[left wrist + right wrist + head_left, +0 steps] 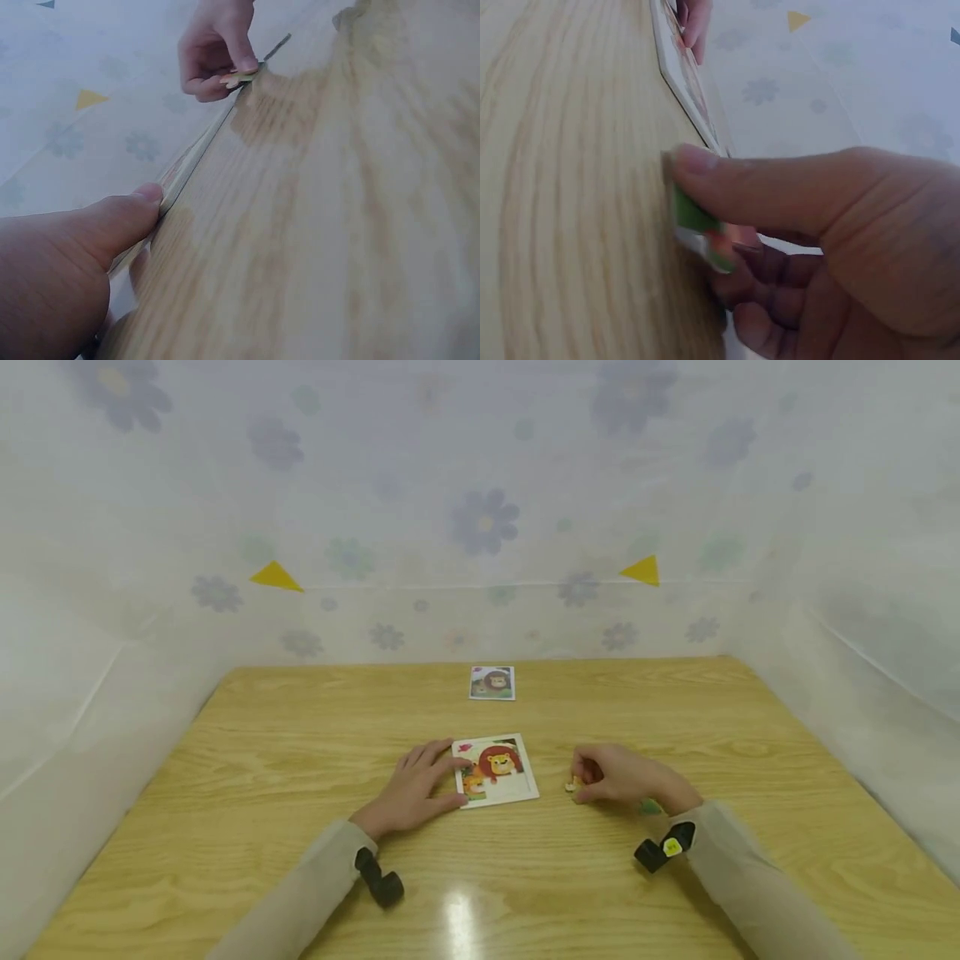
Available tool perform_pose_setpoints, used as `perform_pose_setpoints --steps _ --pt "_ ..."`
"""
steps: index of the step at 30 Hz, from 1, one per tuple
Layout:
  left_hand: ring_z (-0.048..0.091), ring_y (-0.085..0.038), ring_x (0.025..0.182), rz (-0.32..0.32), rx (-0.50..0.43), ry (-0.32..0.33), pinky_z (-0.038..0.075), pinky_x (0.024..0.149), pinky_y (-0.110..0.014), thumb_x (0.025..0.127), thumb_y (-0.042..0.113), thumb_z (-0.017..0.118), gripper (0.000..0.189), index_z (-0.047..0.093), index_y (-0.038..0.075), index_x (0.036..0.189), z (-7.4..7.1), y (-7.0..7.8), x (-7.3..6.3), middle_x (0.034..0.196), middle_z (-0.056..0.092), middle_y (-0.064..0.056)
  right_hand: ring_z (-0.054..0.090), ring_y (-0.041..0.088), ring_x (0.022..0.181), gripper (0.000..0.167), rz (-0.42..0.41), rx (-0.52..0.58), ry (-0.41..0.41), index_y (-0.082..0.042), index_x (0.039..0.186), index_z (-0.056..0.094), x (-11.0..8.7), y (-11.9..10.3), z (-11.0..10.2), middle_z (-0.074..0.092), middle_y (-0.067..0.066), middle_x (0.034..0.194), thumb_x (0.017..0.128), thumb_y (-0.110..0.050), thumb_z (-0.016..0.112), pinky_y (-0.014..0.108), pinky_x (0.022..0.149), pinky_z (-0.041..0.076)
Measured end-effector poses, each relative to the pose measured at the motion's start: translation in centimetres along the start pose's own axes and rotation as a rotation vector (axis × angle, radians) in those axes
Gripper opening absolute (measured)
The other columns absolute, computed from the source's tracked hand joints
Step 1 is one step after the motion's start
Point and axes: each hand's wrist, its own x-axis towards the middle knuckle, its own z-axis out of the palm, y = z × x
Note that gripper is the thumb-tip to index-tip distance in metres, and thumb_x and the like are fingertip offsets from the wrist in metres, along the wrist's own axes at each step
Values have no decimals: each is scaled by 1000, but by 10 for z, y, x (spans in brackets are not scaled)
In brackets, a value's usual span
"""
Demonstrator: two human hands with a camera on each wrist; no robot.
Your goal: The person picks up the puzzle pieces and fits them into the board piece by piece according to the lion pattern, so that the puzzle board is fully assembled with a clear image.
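Observation:
A square puzzle board (525, 768) with a white rim lies in the middle of the table. Its picture shows a lion with a red mane, and the lower right part is bare white. My left hand (416, 789) rests at its left side with fingers spread, the thumb (139, 210) touching the rim. To the right of the board, my right hand (618, 772) pinches a small puzzle piece (694, 214) between thumb and fingers, low over the table. The piece shows green and some orange; my fingers hide part of it.
Another green puzzle piece (651, 807) lies on the wooden table (300, 718) beside my right wrist. Farther back is a small card (492, 683) with a lion picture. White flowered sheeting (420, 527) encloses the table at the back and both sides.

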Motion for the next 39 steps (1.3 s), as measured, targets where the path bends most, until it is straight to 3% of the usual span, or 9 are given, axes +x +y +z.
perform_pose_setpoints --steps 5,11,18,23,33,39 --pt "27 -40 139 -10 -10 -7 18 110 -63 91 44 62 53 53 20 137 -1 0 -1 154 29 -17 41 3 62 15 -32 -36 120 -15 89 54 19 -5 9 48 -8 74 90 -19 69 21 57 38" --pt "28 -40 139 3 -12 9 18 109 -63 92 43 62 51 54 19 136 -2 1 0 153 30 -18 44 5 65 17 -74 -8 192 -12 101 55 36 -15 17 50 -6 75 90 -15 69 22 60 41" --pt "27 -40 139 5 -17 0 18 110 -63 92 43 61 52 53 20 137 -2 1 1 154 29 -18 46 5 64 10 -143 71 178 -9 105 57 52 -21 27 57 0 82 96 -11 60 23 61 42" --pt "26 -38 140 -17 -23 -9 17 111 -61 92 44 61 52 53 22 138 0 0 0 155 28 -16 51 4 62 7 -142 86 168 -10 103 60 64 -29 35 61 1 85 96 -10 59 23 61 46" --pt "27 -38 139 -17 -3 -5 19 110 -61 92 47 60 51 53 23 136 2 -2 -1 154 29 -16 47 1 62 5 -163 61 168 -12 91 64 81 -41 50 58 -6 71 89 -11 69 19 58 42" --pt "27 -38 140 -11 -12 -1 18 110 -62 92 46 60 52 53 22 137 0 -2 0 155 29 -16 44 1 57 7 -144 20 169 -15 93 64 86 -46 52 53 -7 67 89 -13 69 19 54 39"
